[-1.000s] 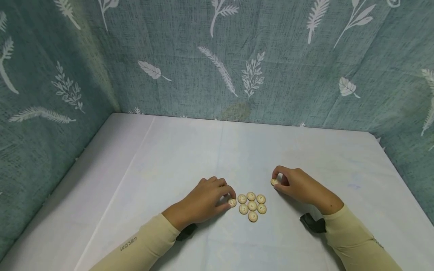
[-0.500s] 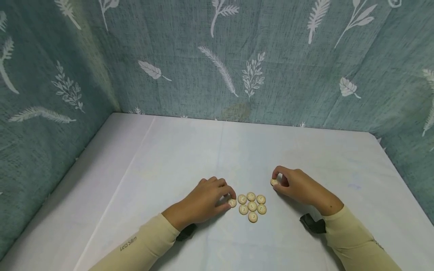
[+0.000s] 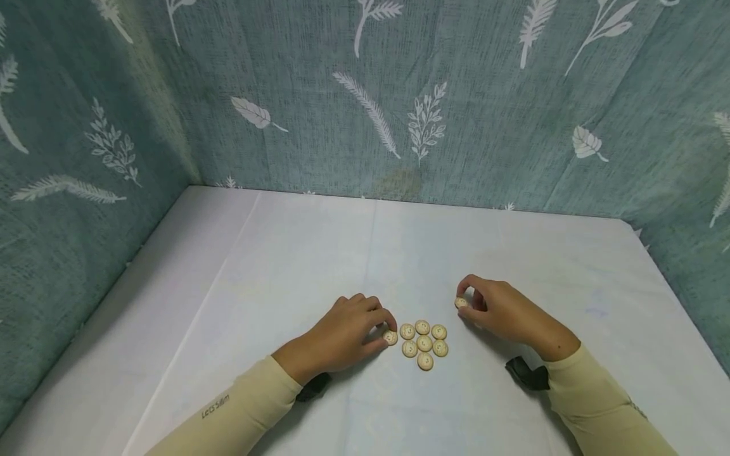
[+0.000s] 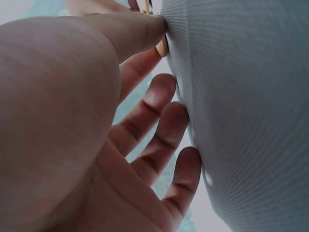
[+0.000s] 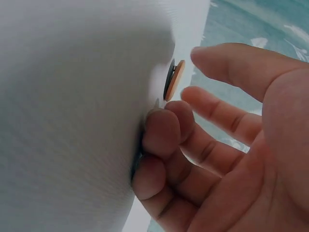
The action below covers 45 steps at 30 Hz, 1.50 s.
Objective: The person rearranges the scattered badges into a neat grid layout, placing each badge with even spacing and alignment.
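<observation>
Small round wooden buttons with dark printed marks lie on a white tablecloth. At the left of a close group, my left hand pinches a button at the table surface between thumb and index finger. In the left wrist view the thumb covers most of this button, leaving part of its rim visible. Farther right, my right hand has its thumb and curled index finger around another button. The right wrist view gives this button nearly edge-on, with a small visible gap to the thumb tip.
Between my hands, several buttons form a compact cluster, with one button at its near end. The white tablecloth spreads around them. Behind and at both sides, a teal leaf-print cloth bounds the table.
Both hands keep their places at their buttons, and the cluster keeps its layout. The whole head view has shifted very slightly upward.
</observation>
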Motion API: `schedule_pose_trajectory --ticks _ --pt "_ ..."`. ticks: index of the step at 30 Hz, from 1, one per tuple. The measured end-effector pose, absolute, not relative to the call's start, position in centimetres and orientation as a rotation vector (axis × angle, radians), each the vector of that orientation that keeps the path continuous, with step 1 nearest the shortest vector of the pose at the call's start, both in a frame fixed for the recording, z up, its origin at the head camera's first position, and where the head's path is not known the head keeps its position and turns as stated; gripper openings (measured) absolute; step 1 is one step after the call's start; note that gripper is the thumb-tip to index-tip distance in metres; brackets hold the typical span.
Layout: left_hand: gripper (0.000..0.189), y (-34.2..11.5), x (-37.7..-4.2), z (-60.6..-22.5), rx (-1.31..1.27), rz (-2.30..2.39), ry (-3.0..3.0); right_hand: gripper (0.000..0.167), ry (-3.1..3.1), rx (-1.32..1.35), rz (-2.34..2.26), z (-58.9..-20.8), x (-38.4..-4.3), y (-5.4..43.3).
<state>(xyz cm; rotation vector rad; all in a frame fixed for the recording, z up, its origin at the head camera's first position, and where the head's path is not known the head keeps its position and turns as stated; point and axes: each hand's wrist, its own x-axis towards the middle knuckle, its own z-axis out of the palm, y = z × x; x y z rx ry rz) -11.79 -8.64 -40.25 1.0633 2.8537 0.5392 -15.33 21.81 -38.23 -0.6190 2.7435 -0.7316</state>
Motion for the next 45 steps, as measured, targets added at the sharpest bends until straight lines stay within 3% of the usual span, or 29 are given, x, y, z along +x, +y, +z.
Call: schedule_pose_trajectory --ticks 14,45 --pt "0.018 -8.5 -12.2 -40.5 1.073 0.542 2.845 0.015 2.738 -0.666 -0.799 -37.9 -14.7 21.2" --pt "0.02 -8.6 -12.0 -40.1 1.048 0.544 2.842 0.017 2.611 -0.902 -0.671 -37.7 -13.5 19.5"
